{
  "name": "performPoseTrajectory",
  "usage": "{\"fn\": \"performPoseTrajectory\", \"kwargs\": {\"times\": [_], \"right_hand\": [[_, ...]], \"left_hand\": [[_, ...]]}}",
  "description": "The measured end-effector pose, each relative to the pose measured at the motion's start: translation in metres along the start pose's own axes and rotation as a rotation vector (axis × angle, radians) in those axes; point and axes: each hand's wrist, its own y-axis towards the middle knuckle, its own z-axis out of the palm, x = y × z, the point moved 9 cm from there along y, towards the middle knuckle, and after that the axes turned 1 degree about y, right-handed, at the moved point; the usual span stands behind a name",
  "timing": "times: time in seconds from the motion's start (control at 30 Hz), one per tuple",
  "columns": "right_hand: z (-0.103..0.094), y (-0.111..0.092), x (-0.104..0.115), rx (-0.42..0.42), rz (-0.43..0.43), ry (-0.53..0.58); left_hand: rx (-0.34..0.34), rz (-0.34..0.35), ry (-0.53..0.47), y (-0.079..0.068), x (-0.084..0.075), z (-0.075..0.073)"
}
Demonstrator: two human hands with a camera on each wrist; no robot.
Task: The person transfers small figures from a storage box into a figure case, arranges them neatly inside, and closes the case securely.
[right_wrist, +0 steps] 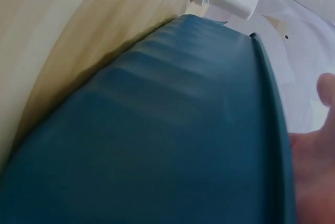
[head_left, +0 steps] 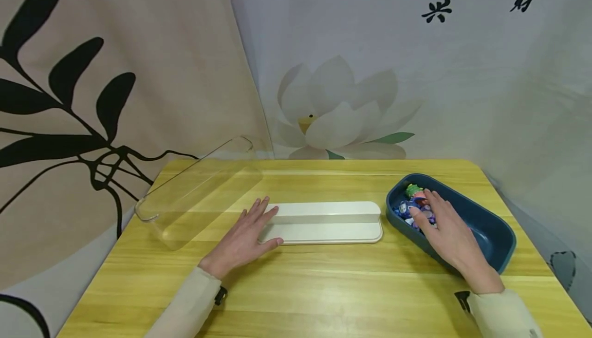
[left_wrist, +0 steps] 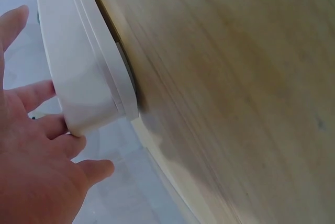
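My left hand (head_left: 247,240) lies at the left end of a white stepped stand (head_left: 324,232), fingers spread and fairly straight. In the left wrist view, fingertips meet the side of the same stand (left_wrist: 86,62). Over the left part of a dark blue basin (head_left: 492,235) reaches my right hand (head_left: 448,232), its fingers extended beside a cluster of small colourful figurines (head_left: 407,208). One figurine has a green top (head_left: 413,190). The right wrist view is mostly filled by the basin's outer wall (right_wrist: 172,130), which hides the figurines and most of the hand.
A clear plastic cover (head_left: 199,189) rests at the back left of the wooden table (head_left: 324,286), partly over its left edge. Behind the table hang printed cloths (head_left: 351,30) with a lotus and leaves. The basin stands near the table's right edge.
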Motion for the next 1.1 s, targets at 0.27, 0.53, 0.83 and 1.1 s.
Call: {"fn": "performPoseTrajectory", "kwargs": {"times": [0.27,0.53,0.83,1.1], "right_hand": [[0.001,0.01,-0.006,-0.016,0.073,-0.019],[0.001,0.018,-0.01,-0.059,0.114,-0.068],[0.01,0.028,-0.01,-0.048,0.131,-0.07],[0.013,0.033,0.0,-0.07,0.072,-0.06]], "left_hand": [[0.006,-0.001,-0.019,0.0,0.0,0.0],[0.016,-0.006,-0.042,0.001,0.001,0.002],[0.026,-0.02,-0.045,0.0,0.003,0.003],[0.03,-0.02,-0.051,0.0,0.003,0.003]]}}
